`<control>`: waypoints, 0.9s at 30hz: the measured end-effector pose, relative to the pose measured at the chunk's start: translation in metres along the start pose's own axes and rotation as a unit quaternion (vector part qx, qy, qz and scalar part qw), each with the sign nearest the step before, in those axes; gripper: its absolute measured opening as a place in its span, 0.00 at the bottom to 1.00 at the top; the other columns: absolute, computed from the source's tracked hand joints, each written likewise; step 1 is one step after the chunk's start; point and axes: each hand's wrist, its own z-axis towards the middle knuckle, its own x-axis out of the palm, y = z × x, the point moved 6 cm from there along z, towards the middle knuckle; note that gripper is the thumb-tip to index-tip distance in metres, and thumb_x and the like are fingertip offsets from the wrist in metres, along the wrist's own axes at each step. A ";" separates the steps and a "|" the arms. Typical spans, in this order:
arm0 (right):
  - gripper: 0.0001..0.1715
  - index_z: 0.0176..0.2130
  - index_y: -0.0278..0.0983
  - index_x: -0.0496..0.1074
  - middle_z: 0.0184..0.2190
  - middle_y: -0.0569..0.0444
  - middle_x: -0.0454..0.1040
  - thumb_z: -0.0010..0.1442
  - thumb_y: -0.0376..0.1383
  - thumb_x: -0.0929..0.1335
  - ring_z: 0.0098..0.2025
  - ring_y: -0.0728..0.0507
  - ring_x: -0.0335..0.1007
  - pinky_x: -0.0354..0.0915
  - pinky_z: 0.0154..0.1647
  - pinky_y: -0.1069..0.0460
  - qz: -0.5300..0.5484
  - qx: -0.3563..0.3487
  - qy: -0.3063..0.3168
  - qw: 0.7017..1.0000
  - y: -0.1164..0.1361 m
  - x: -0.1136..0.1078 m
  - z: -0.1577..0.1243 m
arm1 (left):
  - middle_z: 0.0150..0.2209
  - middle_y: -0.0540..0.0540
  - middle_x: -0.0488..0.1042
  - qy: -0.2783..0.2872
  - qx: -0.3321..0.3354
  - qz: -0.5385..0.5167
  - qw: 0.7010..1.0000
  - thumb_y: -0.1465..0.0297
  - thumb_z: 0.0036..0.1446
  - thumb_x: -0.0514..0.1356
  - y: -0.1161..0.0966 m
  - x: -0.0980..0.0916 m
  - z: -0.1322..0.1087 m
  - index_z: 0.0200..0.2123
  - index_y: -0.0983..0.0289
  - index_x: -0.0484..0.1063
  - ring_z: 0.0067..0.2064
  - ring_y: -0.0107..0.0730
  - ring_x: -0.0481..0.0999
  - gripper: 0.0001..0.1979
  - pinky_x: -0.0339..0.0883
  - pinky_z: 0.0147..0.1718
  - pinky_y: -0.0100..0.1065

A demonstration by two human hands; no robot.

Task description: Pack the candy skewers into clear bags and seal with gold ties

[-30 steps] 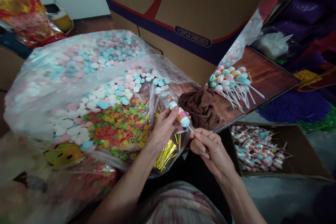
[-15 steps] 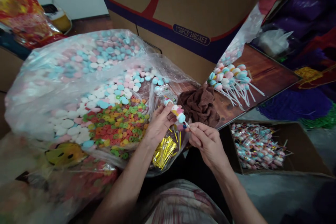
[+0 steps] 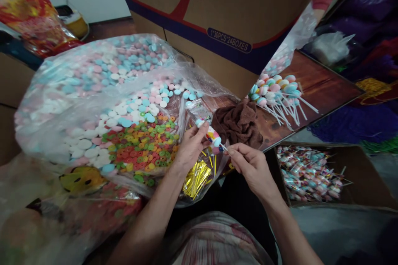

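Observation:
Between my hands is a candy skewer point(image 3: 213, 136) with pink, yellow, white and blue sweets on a white stick, tilted down to the right. My left hand point(image 3: 195, 143) is closed round its upper end, thumb on top. At the lower end, my right hand point(image 3: 245, 159) pinches the stick between thumb and fingertips. Gold twist ties point(image 3: 196, 179) lie in a bunch just below my left hand. A stack of small clear wrappers point(image 3: 199, 109) is just beyond it. Ring-shaped gummies point(image 3: 143, 145) and pastel marshmallow discs point(image 3: 120, 109) spread out to the left.
A large cardboard box point(image 3: 199, 49) stands behind. Finished-looking candy sticks point(image 3: 276, 91) lie at the table's right, next to a brown cloth point(image 3: 239, 120). An open carton point(image 3: 370, 178) holds many wrapped sticks. Plastic bags point(image 3: 77, 207) crowd the left.
Both hands still hold the candy skewer in nearly the same pose. The whole view has shifted slightly, so things appear a little further right.

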 end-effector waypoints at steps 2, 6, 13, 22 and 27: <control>0.15 0.31 0.36 0.71 0.18 0.62 0.56 0.64 0.43 0.66 0.21 0.52 0.50 0.49 0.22 0.55 -0.053 -0.023 -0.006 0.998 0.001 0.003 0.000 | 0.27 0.50 0.74 0.014 -0.007 0.013 1.000 0.60 0.45 0.71 0.003 0.004 -0.002 0.31 0.66 0.73 0.27 0.24 0.73 0.17 0.70 0.28 0.27; 0.13 0.33 0.37 0.71 0.19 0.61 0.60 0.65 0.41 0.63 0.22 0.51 0.54 0.53 0.23 0.55 -0.171 -0.081 -0.050 0.981 0.002 0.011 0.003 | 0.27 0.52 0.75 0.041 -0.038 0.031 0.998 0.60 0.46 0.71 0.013 0.012 -0.007 0.31 0.66 0.73 0.27 0.25 0.74 0.17 0.68 0.27 0.27; 0.15 0.32 0.36 0.71 0.21 0.59 0.64 0.65 0.42 0.63 0.20 0.52 0.54 0.52 0.21 0.56 -0.086 -0.041 -0.024 0.995 -0.008 0.022 -0.003 | 0.31 0.55 0.78 0.032 -0.037 -0.009 0.999 0.61 0.47 0.70 0.005 0.011 -0.008 0.34 0.66 0.73 0.35 0.35 0.80 0.17 0.71 0.36 0.33; 0.19 0.24 0.36 0.67 0.19 0.61 0.62 0.61 0.44 0.68 0.19 0.54 0.49 0.47 0.20 0.56 0.028 -0.017 -0.024 0.999 -0.016 0.022 0.001 | 0.33 0.59 0.80 0.057 0.006 0.014 0.998 0.63 0.53 0.66 0.009 0.027 -0.023 0.36 0.67 0.75 0.38 0.38 0.80 0.13 0.71 0.40 0.36; 0.19 0.26 0.37 0.66 0.19 0.61 0.62 0.63 0.46 0.67 0.19 0.53 0.50 0.50 0.20 0.56 0.036 -0.028 -0.022 0.999 -0.012 0.035 0.000 | 0.33 0.59 0.80 0.067 0.037 0.067 0.995 0.62 0.55 0.64 0.004 0.020 -0.034 0.35 0.67 0.77 0.33 0.32 0.77 0.13 0.68 0.32 0.31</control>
